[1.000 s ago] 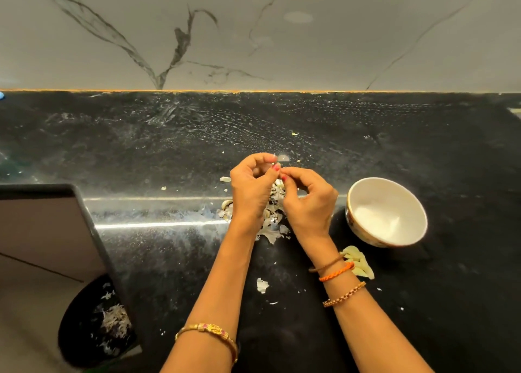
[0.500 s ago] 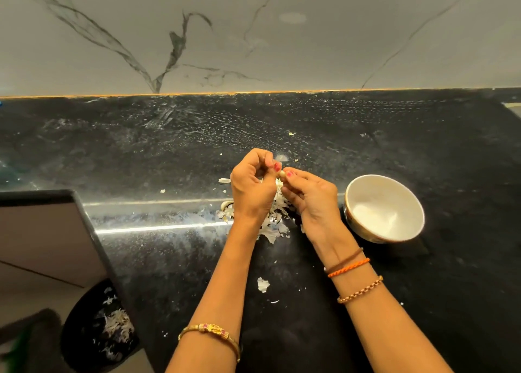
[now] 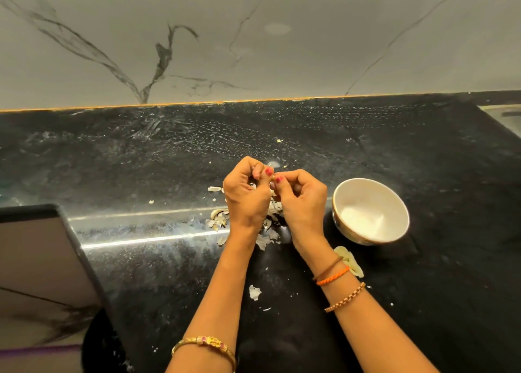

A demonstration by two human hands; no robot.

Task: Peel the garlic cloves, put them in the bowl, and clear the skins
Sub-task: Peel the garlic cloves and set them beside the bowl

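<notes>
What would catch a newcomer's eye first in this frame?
First, the two hands meeting mid-counter: the left hand and right hand, fingertips together, apparently working at something too small to make out. Beneath them lies a pile of garlic skins on the black countertop. To the right stands a white bowl, with pale peeled cloves on the counter just in front of it.
</notes>
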